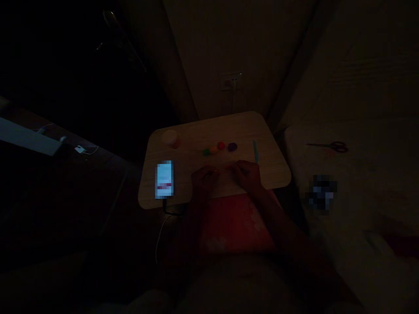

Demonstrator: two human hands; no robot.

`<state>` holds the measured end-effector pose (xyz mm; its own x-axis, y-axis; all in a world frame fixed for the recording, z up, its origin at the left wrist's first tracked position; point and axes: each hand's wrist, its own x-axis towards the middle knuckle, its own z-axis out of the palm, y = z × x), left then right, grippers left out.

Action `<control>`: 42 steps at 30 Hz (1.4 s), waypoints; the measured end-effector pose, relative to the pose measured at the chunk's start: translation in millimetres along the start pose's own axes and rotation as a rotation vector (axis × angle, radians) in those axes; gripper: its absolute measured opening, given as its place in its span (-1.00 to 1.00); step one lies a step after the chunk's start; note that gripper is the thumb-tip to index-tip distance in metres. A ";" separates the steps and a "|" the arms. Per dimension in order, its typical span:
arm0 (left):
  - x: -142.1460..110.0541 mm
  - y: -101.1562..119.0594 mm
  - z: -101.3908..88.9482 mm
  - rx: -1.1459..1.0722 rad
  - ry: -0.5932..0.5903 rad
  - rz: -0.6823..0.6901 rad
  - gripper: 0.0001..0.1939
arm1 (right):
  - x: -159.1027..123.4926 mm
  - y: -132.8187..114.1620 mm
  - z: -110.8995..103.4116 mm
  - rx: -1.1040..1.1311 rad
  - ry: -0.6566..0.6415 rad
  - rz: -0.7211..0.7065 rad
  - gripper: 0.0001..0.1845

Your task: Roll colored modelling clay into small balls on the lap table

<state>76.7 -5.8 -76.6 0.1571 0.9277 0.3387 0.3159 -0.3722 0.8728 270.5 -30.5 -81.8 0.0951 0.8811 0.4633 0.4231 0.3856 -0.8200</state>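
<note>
The scene is very dark. My left hand (203, 179) and my right hand (247, 174) rest close together on the near part of a small light wooden table (271, 174), fingers curled inward. What they hold, if anything, is too dim to make out. Just beyond them lies a row of small clay-like lumps: green (206, 151), orange (213, 149), red (221, 145) and purple (232, 147). A thin teal stick-like tool (255, 151) lies to the right of the lumps. A small round pinkish container (170, 138) stands at the table's far left.
A lit phone (164, 179) lies on the table's left side with a cable hanging off the near edge. Scissors (330, 145) lie on the pale surface to the right. A wall socket (231, 81) sits behind the table. A red cloth (235, 222) covers my lap.
</note>
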 end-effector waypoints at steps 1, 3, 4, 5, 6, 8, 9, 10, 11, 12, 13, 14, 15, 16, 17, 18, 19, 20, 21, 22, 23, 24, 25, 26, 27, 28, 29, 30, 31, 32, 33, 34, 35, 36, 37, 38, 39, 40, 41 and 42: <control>0.1 -0.4 0.0 -0.005 -0.007 -0.001 -0.77 | 0.0 0.1 -0.1 0.003 0.000 -0.002 -0.65; 0.7 -1.9 0.5 -0.026 -0.012 -0.004 -0.74 | 0.0 0.4 -0.4 0.012 0.000 0.001 -0.65; 1.1 -2.9 0.9 -0.038 -0.011 -0.005 -0.74 | 0.0 0.6 -0.5 0.015 -0.002 0.005 -0.65; 1.5 -3.8 1.5 -0.048 -0.005 -0.004 -0.74 | 0.0 0.8 -0.6 0.015 -0.005 0.008 -0.65; 1.8 -4.6 2.0 -0.055 -0.001 -0.001 -0.74 | 0.0 0.9 -0.6 0.011 -0.012 0.010 -0.65; 2.1 -5.5 2.8 -0.061 0.002 0.001 -0.73 | 0.1 1.1 -0.6 0.008 -0.016 0.011 -0.66; 1.9 -5.8 3.0 -0.064 0.003 0.000 -0.72 | 0.1 1.2 -0.5 0.005 -0.015 0.011 -0.66; 1.6 -5.9 3.2 -0.067 0.002 -0.003 -0.73 | 0.1 1.2 -0.4 0.002 -0.014 0.013 -0.65; 1.1 -6.1 3.3 -0.072 -0.001 -0.008 -0.74 | 0.1 1.3 -0.2 0.000 -0.009 0.014 -0.65; 0.6 -6.3 3.4 -0.077 -0.005 -0.016 -0.76 | 0.1 1.3 -0.1 -0.001 -0.004 0.012 -0.64; 0.0 -6.6 3.6 -0.082 -0.009 -0.024 -0.79 | 0.1 1.3 0.0 0.000 0.000 0.008 -0.64; -0.5 -6.9 3.9 -0.086 -0.009 -0.033 -0.82 | 0.1 1.3 0.1 0.001 0.001 0.004 -0.64; -1.1 -7.2 4.3 -0.088 -0.010 -0.041 -0.84 | 0.0 1.3 0.1 0.003 0.002 0.001 -0.64; -1.6 -7.4 4.7 -0.092 -0.009 -0.048 -0.86 | 0.0 1.1 0.1 0.005 0.005 0.001 -0.64; -2.0 -7.5 4.9 -0.096 -0.007 -0.054 -0.87 | 0.0 0.8 0.1 0.006 0.004 0.004 -0.64; -2.4 -7.5 5.0 -0.099 -0.006 -0.058 -0.88 | 0.1 0.5 0.0 0.005 0.001 0.009 -0.64; -2.7 -7.2 4.9 -0.099 -0.005 -0.058 -0.87 | 0.1 0.1 -0.1 0.002 -0.003 0.013 -0.64; -2.9 -6.9 4.5 -0.094 -0.005 -0.057 -0.86 | 0.2 -0.3 -0.2 -0.001 -0.004 0.015 -0.63; -3.1 -6.5 3.9 -0.082 -0.008 -0.056 -0.84 | 0.3 -0.8 -0.3 0.000 -0.004 0.018 -0.63; -3.1 -6.1 3.1 -0.065 -0.005 -0.053 -0.82 | 0.4 -1.3 -0.4 0.002 -0.007 0.018 -0.62; -2.9 -5.7 2.1 -0.045 -0.009 -0.050 -0.79 | 0.5 -1.9 -0.6 0.002 -0.011 0.018 -0.62; -2.5 -5.3 1.2 -0.029 -0.012 -0.043 -0.76 | 0.6 -2.4 -0.7 0.000 -0.011 0.019 -0.61; -1.9 -5.0 0.3 -0.015 -0.014 -0.031 -0.74 | 0.8 -2.9 -0.8 -0.002 -0.010 0.019 -0.61; -1.1 -4.7 -0.3 -0.006 -0.014 -0.012 -0.73 | 0.9 -3.4 -1.0 -0.005 -0.009 0.018 -0.61; -0.2 -4.3 -0.8 -0.002 -0.009 0.012 -0.74 | 0.9 -3.6 -1.1 -0.006 -0.010 0.015 -0.61; 0.8 -4.0 -1.0 -0.001 -0.003 0.036 -0.75 | 0.9 -3.7 -1.3 -0.006 -0.007 0.013 -0.61; 1.7 -3.7 -0.9 -0.005 0.003 0.051 -0.76 | 0.9 -3.4 -1.3 -0.003 -0.006 0.012 -0.61; 2.5 -3.5 -0.6 -0.013 0.006 0.057 -0.76 | 0.7 -3.0 -1.3 0.002 -0.008 0.009 -0.62; 3.1 -3.4 -0.1 -0.026 0.002 0.054 -0.76 | 0.6 -2.2 -1.2 0.007 -0.009 0.005 -0.63; 3.3 -3.4 0.5 -0.042 -0.001 0.045 -0.76 | 0.4 -1.3 -1.1 0.011 -0.009 0.002 -0.64; 3.3 -3.5 1.2 -0.058 -0.005 0.035 -0.77 | 0.2 -0.4 -0.8 0.013 -0.005 -0.001 -0.65; 2.9 -3.7 1.9 -0.073 -0.008 0.025 -0.78 | 0.0 0.4 -0.6 0.014 -0.003 -0.004 -0.66; 2.2 -3.8 2.6 -0.085 -0.007 0.012 -0.79 | -0.2 1.0 -0.4 0.015 0.000 -0.008 -0.66; 1.4 -3.9 3.3 -0.094 -0.003 -0.005 -0.81 | -0.3 1.3 -0.3 0.014 0.003 -0.011 -0.66; 0.4 -3.7 3.8 -0.098 0.002 -0.025 -0.83 | -0.3 1.4 -0.3 0.011 0.003 -0.012 -0.67; -0.6 -3.5 4.3 -0.097 0.005 -0.046 -0.84 | -0.3 1.2 -0.4 0.004 0.002 -0.012 -0.67; -1.6 -3.0 4.6 -0.094 0.008 -0.067 -0.85 | -0.2 0.9 -0.6 -0.005 0.001 -0.011 -0.67; -2.4 -2.5 4.7 -0.090 0.016 -0.083 -0.84 | 0.0 0.6 -0.7 -0.016 -0.001 -0.010 -0.67; -2.9 -2.0 4.7 -0.084 0.015 -0.093 -0.84 | 0.2 0.6 -0.7 -0.030 -0.002 -0.008 -0.67; -3.2 -1.6 4.4 -0.079 0.012 -0.099 -0.82 | 0.4 0.8 -0.6 -0.048 0.001 -0.006 -0.68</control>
<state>79.8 -8.3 -80.6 0.1177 0.9602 0.2532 0.2544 -0.2757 0.9270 271.4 -30.0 -82.1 0.0934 0.8787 0.4681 0.4661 0.3769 -0.8004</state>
